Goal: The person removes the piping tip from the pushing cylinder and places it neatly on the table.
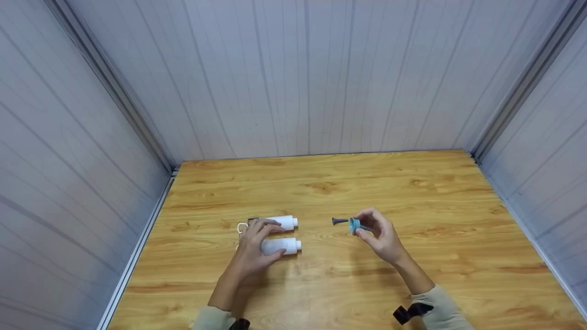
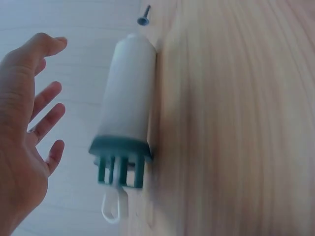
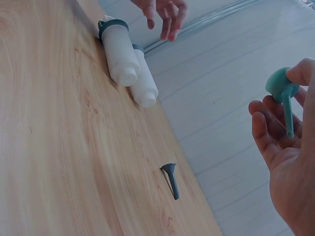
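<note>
My left hand (image 1: pixel 252 246) hovers with spread fingers over two white bottles lying side by side on the table. Its thumb is beside the nearer bottle (image 1: pixel 290 246), and its fingers partly cover the farther bottle (image 1: pixel 286 222). The left wrist view shows a gap between that hand and a bottle's dark green pronged end (image 2: pixel 120 150). Between the thumb and fingers of my right hand (image 1: pixel 386 240) is a teal funnel-shaped nozzle (image 3: pixel 280 83) with a thin stem, held off the table. A dark grey nozzle (image 3: pixel 171 178) of similar shape lies on the tabletop nearby.
A wooden tabletop (image 1: pixel 321 293) spreads beneath everything. Pale panel walls (image 1: pixel 302 82) rise at the back and on both sides. A white loop (image 2: pixel 111 206) sticks out past the bottle's green end.
</note>
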`<state>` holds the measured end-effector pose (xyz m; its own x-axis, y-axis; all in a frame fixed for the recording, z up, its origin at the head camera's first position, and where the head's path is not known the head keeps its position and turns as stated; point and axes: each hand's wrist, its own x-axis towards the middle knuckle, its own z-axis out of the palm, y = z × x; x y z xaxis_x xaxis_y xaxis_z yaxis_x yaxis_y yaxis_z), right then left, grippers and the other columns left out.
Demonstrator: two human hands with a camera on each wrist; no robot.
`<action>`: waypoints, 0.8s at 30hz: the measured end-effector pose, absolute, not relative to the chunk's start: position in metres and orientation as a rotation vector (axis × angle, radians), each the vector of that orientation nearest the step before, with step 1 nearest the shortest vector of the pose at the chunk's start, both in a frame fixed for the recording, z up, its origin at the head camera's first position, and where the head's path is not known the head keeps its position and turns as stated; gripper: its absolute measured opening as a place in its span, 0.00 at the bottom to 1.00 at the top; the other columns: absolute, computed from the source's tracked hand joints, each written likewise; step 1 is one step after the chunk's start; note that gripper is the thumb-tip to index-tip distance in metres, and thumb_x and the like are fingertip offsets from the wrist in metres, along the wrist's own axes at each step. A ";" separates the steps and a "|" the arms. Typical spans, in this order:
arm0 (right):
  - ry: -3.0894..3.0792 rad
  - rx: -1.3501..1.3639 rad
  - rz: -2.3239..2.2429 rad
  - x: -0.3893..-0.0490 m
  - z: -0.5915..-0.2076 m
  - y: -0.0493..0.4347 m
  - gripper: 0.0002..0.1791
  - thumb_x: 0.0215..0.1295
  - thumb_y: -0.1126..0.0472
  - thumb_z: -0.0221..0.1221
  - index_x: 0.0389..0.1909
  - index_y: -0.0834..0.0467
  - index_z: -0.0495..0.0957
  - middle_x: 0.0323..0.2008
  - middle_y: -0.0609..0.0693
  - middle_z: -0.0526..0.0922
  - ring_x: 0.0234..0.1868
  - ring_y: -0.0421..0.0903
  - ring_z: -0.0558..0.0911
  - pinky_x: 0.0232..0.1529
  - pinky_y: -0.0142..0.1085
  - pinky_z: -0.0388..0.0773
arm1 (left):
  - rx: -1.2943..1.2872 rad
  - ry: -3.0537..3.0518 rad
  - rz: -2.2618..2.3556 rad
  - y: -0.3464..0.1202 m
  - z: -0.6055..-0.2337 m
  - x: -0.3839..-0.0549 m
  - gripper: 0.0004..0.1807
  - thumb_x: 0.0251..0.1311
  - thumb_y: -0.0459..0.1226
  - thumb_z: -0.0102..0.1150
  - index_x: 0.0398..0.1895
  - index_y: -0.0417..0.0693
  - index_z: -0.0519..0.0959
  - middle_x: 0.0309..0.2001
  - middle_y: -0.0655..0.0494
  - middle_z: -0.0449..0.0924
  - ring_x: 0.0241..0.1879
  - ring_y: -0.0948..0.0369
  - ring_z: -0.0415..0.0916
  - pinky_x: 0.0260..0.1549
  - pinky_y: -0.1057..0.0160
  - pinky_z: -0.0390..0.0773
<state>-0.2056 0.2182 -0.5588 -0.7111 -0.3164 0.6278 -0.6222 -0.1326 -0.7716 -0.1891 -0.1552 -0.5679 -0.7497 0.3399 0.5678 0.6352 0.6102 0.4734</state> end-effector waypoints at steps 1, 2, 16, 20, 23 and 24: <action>-1.897 1.063 1.935 -0.206 -0.559 0.218 0.16 0.68 0.88 0.54 0.56 0.82 0.72 0.49 0.41 0.85 0.46 0.34 0.87 0.48 0.27 0.89 | -0.779 -2.404 -0.947 -0.152 -0.566 -0.189 0.27 0.52 0.37 0.88 0.57 0.52 0.89 0.57 0.54 0.89 0.60 0.51 0.83 0.57 0.42 0.79; -1.897 1.062 1.936 -0.206 -0.558 0.218 0.16 0.68 0.88 0.54 0.56 0.82 0.72 0.49 0.41 0.85 0.46 0.33 0.87 0.48 0.27 0.89 | -0.784 -2.397 -0.947 -0.149 -0.564 -0.189 0.29 0.53 0.38 0.88 0.59 0.53 0.88 0.58 0.54 0.89 0.60 0.52 0.83 0.58 0.42 0.80; -1.966 0.998 1.874 -0.206 -0.552 0.217 0.21 0.64 0.89 0.60 0.58 0.82 0.76 0.55 0.37 0.86 0.53 0.32 0.89 0.55 0.24 0.88 | -0.836 -2.372 -1.085 -0.123 -0.537 -0.188 0.28 0.62 0.36 0.81 0.66 0.48 0.86 0.59 0.52 0.91 0.62 0.51 0.87 0.62 0.46 0.88; -1.967 1.002 1.872 -0.206 -0.553 0.214 0.21 0.64 0.89 0.60 0.59 0.81 0.77 0.57 0.37 0.86 0.54 0.32 0.89 0.55 0.25 0.89 | -0.848 -2.345 -1.115 -0.115 -0.533 -0.189 0.26 0.64 0.37 0.80 0.65 0.50 0.87 0.58 0.52 0.92 0.60 0.52 0.88 0.60 0.48 0.90; -1.970 1.016 1.870 -0.207 -0.554 0.211 0.21 0.65 0.88 0.61 0.59 0.80 0.78 0.57 0.40 0.87 0.54 0.33 0.89 0.55 0.25 0.89 | -0.882 -2.307 -1.124 -0.110 -0.531 -0.191 0.24 0.65 0.37 0.80 0.65 0.50 0.88 0.57 0.52 0.93 0.58 0.52 0.89 0.58 0.49 0.90; -1.970 1.023 1.870 -0.207 -0.554 0.209 0.21 0.65 0.88 0.61 0.59 0.80 0.78 0.57 0.42 0.87 0.54 0.33 0.89 0.55 0.26 0.89 | -0.890 -2.295 -1.128 -0.109 -0.530 -0.191 0.24 0.66 0.37 0.80 0.65 0.50 0.88 0.57 0.52 0.93 0.58 0.52 0.89 0.57 0.50 0.90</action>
<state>-0.2073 0.2090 -0.5536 -0.7266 -0.3188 0.6086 -0.6244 -0.0630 -0.7785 -0.1910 -0.1086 -0.5303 -0.7012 0.3565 0.6174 0.7066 0.4629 0.5352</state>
